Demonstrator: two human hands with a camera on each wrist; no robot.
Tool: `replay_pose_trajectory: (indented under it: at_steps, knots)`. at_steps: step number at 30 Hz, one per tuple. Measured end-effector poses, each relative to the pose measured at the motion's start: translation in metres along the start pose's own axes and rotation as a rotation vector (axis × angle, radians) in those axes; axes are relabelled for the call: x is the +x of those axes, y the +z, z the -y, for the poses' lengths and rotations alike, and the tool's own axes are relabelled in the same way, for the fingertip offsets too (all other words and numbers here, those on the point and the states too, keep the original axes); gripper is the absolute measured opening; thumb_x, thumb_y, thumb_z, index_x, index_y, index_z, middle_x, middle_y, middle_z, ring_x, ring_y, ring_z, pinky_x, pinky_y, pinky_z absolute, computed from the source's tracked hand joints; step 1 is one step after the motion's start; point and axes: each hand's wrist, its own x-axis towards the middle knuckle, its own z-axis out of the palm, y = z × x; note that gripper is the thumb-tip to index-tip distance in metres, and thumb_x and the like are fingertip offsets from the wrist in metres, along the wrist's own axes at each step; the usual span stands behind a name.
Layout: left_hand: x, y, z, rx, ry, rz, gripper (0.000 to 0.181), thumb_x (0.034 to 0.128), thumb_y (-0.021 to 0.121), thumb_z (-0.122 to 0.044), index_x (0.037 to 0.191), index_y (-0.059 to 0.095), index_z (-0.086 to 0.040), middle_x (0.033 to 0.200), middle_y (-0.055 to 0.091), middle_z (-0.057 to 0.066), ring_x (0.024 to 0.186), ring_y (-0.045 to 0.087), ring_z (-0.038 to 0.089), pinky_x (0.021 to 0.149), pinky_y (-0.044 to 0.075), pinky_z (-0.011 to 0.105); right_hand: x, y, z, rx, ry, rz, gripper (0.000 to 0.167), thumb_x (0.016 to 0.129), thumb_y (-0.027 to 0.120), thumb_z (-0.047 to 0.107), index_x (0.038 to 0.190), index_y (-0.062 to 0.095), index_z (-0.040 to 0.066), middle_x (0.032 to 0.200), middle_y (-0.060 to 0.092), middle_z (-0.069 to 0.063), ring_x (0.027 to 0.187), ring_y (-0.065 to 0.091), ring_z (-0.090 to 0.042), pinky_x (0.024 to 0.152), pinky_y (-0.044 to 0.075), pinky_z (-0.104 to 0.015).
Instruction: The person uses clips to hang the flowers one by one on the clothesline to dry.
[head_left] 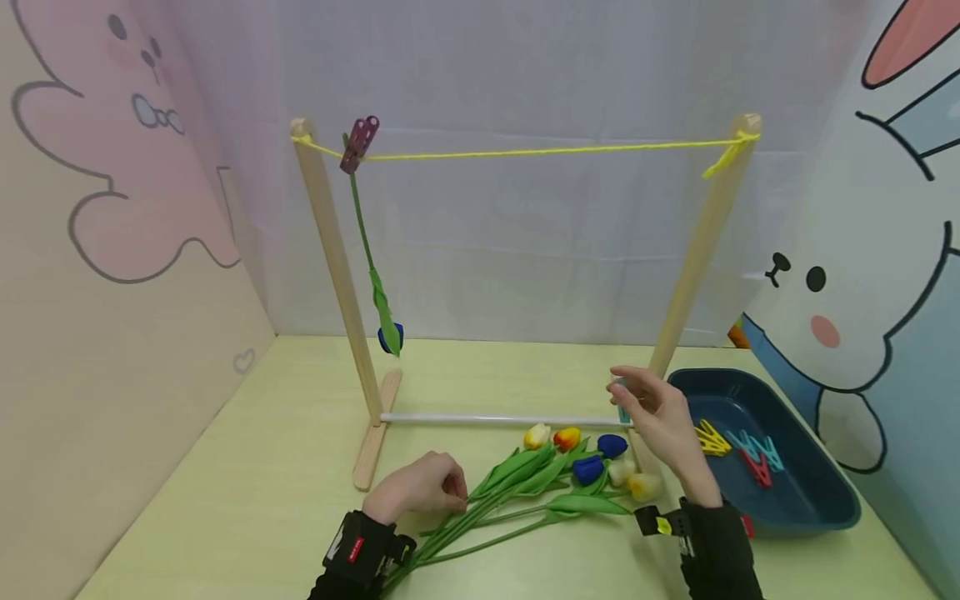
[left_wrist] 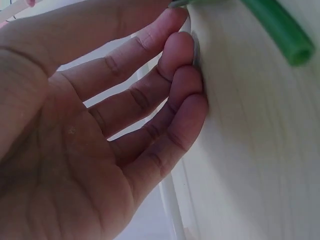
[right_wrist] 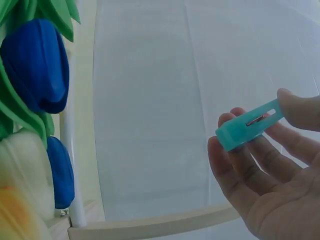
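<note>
My left hand [head_left: 422, 486] is low over the bunch of artificial tulips [head_left: 517, 483], thumb and forefinger pinching a green stem; in the left wrist view that hand [left_wrist: 110, 100] has its other fingers bent, and a cut stem end [left_wrist: 295, 47] shows beyond. Raised by the right post, my right hand [head_left: 663, 421] holds a turquoise clothespin [right_wrist: 247, 125] between thumb and fingers, clearest in the right wrist view. From the yellow string [head_left: 525, 152], near its left end, a dark red clothespin [head_left: 359, 145] holds a blue tulip [head_left: 391, 337] head down.
A wooden frame with a left post [head_left: 337, 267] and right post [head_left: 701, 250] carries the string; a white rod [head_left: 495, 418] joins its base. On the right, a dark blue tray [head_left: 810, 500] contains yellow, turquoise and red clothespins. Walls with cartoon drawings flank the table [head_left: 225, 500].
</note>
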Motion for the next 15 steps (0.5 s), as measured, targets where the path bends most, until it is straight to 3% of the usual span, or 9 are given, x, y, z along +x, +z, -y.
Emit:
replay_pose_trajectory:
  at_steps: [4,9,12,15]
  knots:
    - [-0.003,-0.002,0.000,0.026,-0.001,-0.006,0.007,0.0868,0.078,-0.010,0.084,0.071,-0.010,0.076,0.065,-0.002,0.066,0.054,0.005,0.063,0.045,0.023,-0.001,0.001,-0.001,-0.003,-0.033,0.010,0.026,0.100,0.061,0.007,0.124,0.066,0.001,0.093,0.070,0.009,0.080,0.061,0.008,0.072,0.050,-0.013]
    - [-0.002,-0.005,-0.006,0.054,0.069,-0.030,0.006,0.0904,0.075,-0.014,0.089,0.069,-0.012,0.072,0.058,-0.006,0.063,0.047,0.002,0.061,0.041,0.020,-0.002,-0.004,-0.006,0.037,-0.093,-0.002,0.024,0.099,0.060,0.000,0.122,0.067,-0.003,0.095,0.065,0.027,0.081,0.063,0.004,0.072,0.050,-0.012]
    - [0.001,-0.002,-0.012,0.021,0.103,0.012,0.009,0.0892,0.077,-0.015,0.083,0.070,-0.013,0.068,0.056,-0.008,0.060,0.045,0.001,0.059,0.039,0.018,-0.002,-0.007,-0.009,0.058,-0.100,0.008,0.024,0.099,0.059,-0.001,0.121,0.066,-0.004,0.095,0.064,0.032,0.081,0.063,0.003,0.072,0.050,-0.012]
    - [0.002,0.005,-0.017,0.007,0.085,0.046,0.013,0.0839,0.082,-0.015,0.076,0.071,-0.015,0.064,0.055,-0.010,0.057,0.045,0.001,0.056,0.039,0.018,-0.002,-0.008,-0.011,0.062,-0.097,0.022,0.024,0.099,0.059,0.000,0.121,0.066,-0.003,0.095,0.064,0.031,0.081,0.062,0.004,0.072,0.050,-0.013]
